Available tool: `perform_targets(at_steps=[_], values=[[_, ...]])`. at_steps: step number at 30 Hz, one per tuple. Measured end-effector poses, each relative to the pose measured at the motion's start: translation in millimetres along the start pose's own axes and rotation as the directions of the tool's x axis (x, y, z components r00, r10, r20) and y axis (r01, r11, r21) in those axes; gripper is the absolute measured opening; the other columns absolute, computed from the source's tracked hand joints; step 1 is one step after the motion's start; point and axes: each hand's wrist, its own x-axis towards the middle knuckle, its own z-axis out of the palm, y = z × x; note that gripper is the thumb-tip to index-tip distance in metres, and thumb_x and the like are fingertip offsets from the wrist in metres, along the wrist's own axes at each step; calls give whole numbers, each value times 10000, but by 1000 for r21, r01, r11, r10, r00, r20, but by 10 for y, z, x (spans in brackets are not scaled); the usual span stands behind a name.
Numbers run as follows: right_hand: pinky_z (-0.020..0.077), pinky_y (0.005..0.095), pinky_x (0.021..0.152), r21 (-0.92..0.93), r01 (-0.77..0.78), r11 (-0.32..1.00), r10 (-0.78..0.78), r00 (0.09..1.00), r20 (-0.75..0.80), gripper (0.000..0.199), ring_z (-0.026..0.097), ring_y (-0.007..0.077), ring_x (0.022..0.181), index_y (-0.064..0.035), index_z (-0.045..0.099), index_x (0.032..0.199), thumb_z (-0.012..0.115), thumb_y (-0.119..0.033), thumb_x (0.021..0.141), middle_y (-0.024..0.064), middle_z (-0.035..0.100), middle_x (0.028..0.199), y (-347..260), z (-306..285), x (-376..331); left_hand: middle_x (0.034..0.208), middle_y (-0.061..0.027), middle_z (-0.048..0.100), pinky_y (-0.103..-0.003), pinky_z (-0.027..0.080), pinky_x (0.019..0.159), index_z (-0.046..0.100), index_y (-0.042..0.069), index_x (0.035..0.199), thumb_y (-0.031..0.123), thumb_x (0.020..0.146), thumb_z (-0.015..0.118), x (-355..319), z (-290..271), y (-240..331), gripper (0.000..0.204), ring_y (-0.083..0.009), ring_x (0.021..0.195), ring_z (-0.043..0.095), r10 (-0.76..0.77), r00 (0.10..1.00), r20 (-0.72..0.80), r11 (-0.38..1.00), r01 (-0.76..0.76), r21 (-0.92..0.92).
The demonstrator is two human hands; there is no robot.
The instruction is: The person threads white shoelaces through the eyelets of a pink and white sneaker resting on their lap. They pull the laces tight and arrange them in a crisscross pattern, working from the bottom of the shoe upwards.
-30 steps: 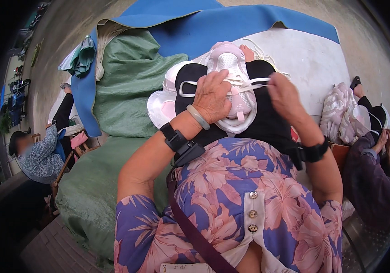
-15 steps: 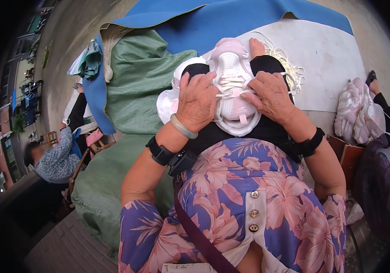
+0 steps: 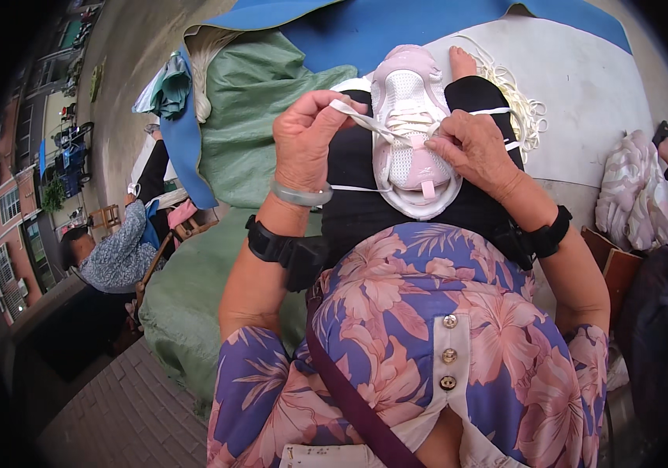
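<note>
We see the shoe (image 3: 405, 173) on the lap (image 3: 347, 168), likely for steadiness; left hand (image 3: 302, 144) pinches a lace (image 3: 365, 121), apparently for tension; right hand (image 3: 476, 154) touches the shoe's lacing side, but we can't tell its grip.

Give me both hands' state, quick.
Left hand: closed, pinching a white lace between thumb and finger.
Right hand: fingers curled at the pink-and-white shoe's lacing; whether they grip lace, can't tell.
</note>
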Motion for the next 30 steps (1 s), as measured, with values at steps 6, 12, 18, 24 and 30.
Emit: perform_targets(at_steps=[6,12,18,24,30], values=[[418,398,576,45,-14,999,13,1000,2,277,559,306,640,-46,580,656,658,-285,773,121,548,664,-19,25,-3,533,20,502,-205,381,517,592,45,633,223,859,627,84,-62,81,290,-74,510,483,-256,956,144,877,167,451],[368,361,540,239,-135,962,122,990,70,291,478,250,573,-16,535,672,652,-256,788,107,469,628,136,-203,-71,612,27,537,-192,345,488,634,19,826,334,873,625,168,-139,91,319,-43,546,480,-291,913,286,776,50,629],[343,320,539,79,-245,966,241,969,51,275,400,193,571,5,476,686,654,-175,793,85,410,627,574,-852,-622,852,-38,642,-228,454,770,621,-8,1015,209,937,531,59,-5,29,248,-91,837,573,-119,930,348,903,-44,427],[379,363,568,-380,-323,867,325,944,-59,263,477,280,605,-6,457,691,648,-154,797,109,457,659,1054,-1074,-1065,848,-13,632,-218,454,737,633,-8,929,138,912,549,8,-171,-186,169,-83,792,561,0,976,216,815,-125,565],[422,362,600,-247,72,966,-114,980,-163,82,542,287,681,-55,570,875,608,-83,808,109,520,738,505,-563,-448,798,-27,620,-226,447,677,627,-9,864,59,854,586,-133,-130,-349,79,-94,725,551,58,973,222,763,-187,619]])
